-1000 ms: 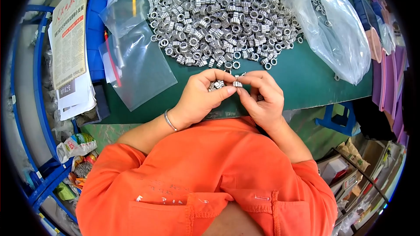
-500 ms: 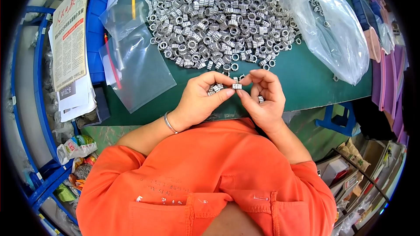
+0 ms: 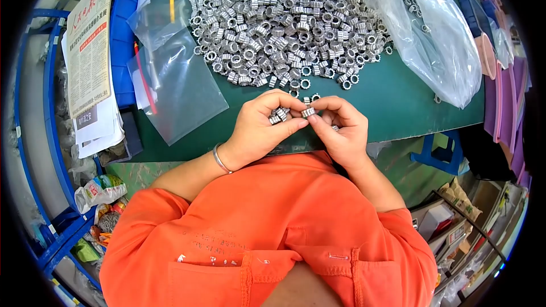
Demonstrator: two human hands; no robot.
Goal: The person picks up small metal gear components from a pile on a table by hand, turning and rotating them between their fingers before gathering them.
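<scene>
Between the fingertips of both hands is a small ribbed metal ring (image 3: 308, 112), close to the table's front edge. My left hand (image 3: 263, 120) is closed, pinching the ring from the left, with several more metal rings (image 3: 278, 115) gathered in its palm. My right hand (image 3: 343, 128) is closed too, its thumb and forefinger on the ring's right side. Another metal ring (image 3: 335, 128) shows partly under its curled fingers. A large pile of the same metal rings (image 3: 290, 23) lies just beyond the hands, a few loose ones nearest the fingertips.
Clear plastic sheets (image 3: 182, 88) lie left on the green table (image 3: 398, 88), with a red pen (image 3: 147, 82) there. A blue bin (image 3: 122, 45) and newspaper (image 3: 91, 51) stand farther left. A clear plastic bag (image 3: 435, 40) lies right; a blue stool (image 3: 438, 153) is below.
My right thumb and forefinger have closed in on the ring held between the hands, and the ring has tilted slightly. The pile looks the same.
</scene>
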